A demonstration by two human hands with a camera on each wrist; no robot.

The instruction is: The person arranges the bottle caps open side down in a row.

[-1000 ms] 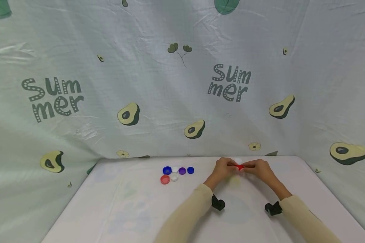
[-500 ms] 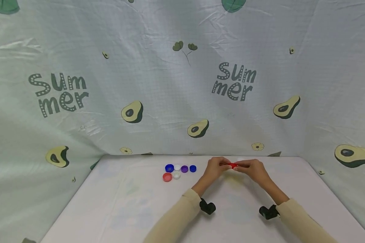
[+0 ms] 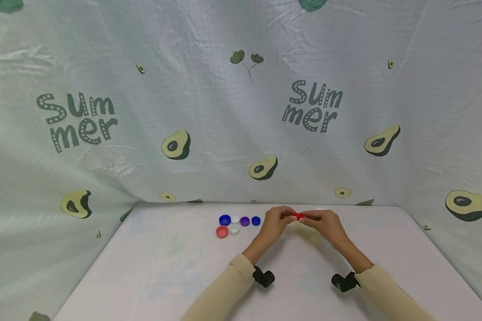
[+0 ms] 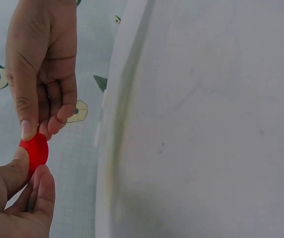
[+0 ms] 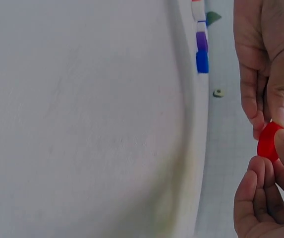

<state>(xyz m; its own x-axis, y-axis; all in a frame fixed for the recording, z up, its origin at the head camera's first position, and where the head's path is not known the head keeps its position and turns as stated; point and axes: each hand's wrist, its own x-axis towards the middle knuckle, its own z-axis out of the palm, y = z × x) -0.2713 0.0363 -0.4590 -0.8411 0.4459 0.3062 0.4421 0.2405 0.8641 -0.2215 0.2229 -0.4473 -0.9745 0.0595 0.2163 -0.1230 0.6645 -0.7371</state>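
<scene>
A red bottle cap (image 3: pixel 298 216) is raised over the far part of the table, between both hands. My left hand (image 3: pixel 274 223) pinches it from the left with thumb and fingers. From the other side my right hand (image 3: pixel 325 225) pinches the same red cap (image 4: pixel 35 151). In the right wrist view the red cap (image 5: pixel 267 143) stands on edge, its side wall toward the camera. Fingertips cover part of its rim.
Left of the hands lie a large blue cap (image 3: pixel 225 220), a purple cap (image 3: pixel 245 221), a small blue cap (image 3: pixel 255 220), a light red cap (image 3: pixel 222 232) and two white caps (image 3: pixel 234 229). A patterned curtain (image 3: pixel 209 111) hangs behind the white table (image 3: pixel 176 267).
Both hands have moved left together with the red cap, toward the loose caps. Both keep their pinch on it. The head view has shifted slightly.
</scene>
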